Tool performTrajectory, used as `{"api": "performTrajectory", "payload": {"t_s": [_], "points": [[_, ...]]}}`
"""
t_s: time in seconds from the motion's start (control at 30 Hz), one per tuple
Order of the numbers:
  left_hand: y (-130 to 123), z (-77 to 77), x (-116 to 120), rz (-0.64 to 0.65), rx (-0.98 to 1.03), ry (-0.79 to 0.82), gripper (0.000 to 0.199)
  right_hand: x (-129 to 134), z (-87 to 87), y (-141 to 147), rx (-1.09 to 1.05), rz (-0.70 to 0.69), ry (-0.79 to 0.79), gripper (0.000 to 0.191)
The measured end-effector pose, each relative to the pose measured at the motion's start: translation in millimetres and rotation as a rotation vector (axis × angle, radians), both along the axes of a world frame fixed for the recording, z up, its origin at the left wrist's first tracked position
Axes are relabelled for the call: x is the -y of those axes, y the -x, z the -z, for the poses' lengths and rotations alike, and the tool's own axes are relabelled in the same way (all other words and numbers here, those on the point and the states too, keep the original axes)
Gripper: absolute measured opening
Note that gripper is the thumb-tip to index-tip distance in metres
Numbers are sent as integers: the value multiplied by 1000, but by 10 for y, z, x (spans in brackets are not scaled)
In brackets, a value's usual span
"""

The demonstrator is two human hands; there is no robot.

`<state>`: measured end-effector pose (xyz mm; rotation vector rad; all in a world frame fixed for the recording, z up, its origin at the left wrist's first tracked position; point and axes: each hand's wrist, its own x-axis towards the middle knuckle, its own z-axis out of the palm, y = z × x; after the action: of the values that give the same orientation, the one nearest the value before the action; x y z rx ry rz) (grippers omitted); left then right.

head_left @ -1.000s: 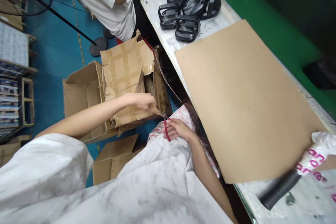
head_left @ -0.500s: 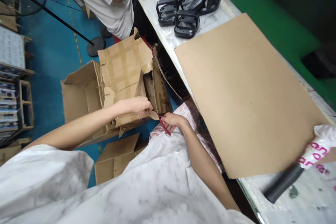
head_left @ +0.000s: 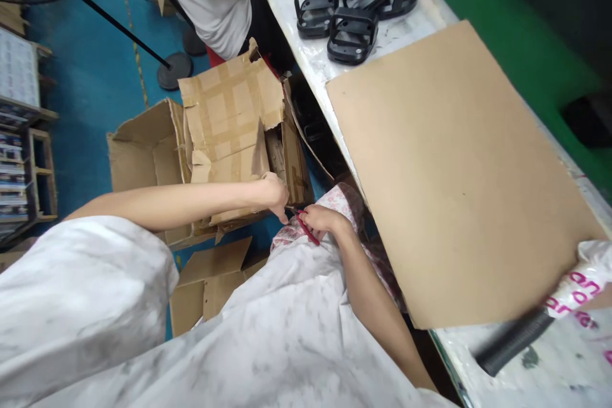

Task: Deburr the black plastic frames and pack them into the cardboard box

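Note:
My right hand (head_left: 321,219) is closed around a slim red-handled tool (head_left: 308,231), which could be pliers or scissors, above my lap. Its dark tip points left toward my left hand (head_left: 274,194). The fingers of that hand are bent down and pinched together at the tip, and whatever sits between them is mostly hidden. Just beyond my left hand stands a taped, torn cardboard box (head_left: 224,121) with a gap in its near right side. Patterned pink-and-white cloth (head_left: 342,201) covers my leg below the hands.
On the white worktable (head_left: 459,347) to my right lie a large cardboard sheet (head_left: 463,185), several black pedal-like parts (head_left: 352,38) and a black grip with a printed plastic bag (head_left: 574,287). Open cartons (head_left: 143,159) stand on the blue floor. A co-worker in a white shirt (head_left: 215,6) is ahead.
My left hand has shifted slightly right and turned downward, closer to the tool's tip. The tan flat piece seen in its fingers earlier is now mostly hidden. My right hand keeps its hold.

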<state>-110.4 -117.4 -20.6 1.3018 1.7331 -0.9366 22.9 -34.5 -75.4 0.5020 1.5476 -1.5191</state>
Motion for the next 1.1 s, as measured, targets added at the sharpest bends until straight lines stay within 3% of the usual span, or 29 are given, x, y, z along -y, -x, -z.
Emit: {"api": "performTrajectory", "payload": {"t_s": [0.07, 0.17, 0.33, 0.5, 0.67, 0.87, 1.1], "points": [[82, 151, 41, 24, 22, -18, 44, -5, 7, -21, -9, 1, -8, 27], [293, 203, 284, 150, 134, -239, 20, -18, 5, -44, -31, 6, -11, 28], [588, 15, 750, 320, 285, -492, 23, -10, 9, -1, -51, -11, 47, 23], [580, -18, 810, 348, 198, -536, 21, 63, 64, 106, -67, -42, 56, 24], [565, -8, 723, 319, 152, -483, 35, 34, -6, 133, -153, -75, -76, 28], [478, -47, 929, 187, 205, -674, 27, -103, -189, 137, -241, -128, -264, 28], [400, -65, 1142, 110, 333, -768, 30, -88, -191, 256, -181, -135, -259, 21]]}}
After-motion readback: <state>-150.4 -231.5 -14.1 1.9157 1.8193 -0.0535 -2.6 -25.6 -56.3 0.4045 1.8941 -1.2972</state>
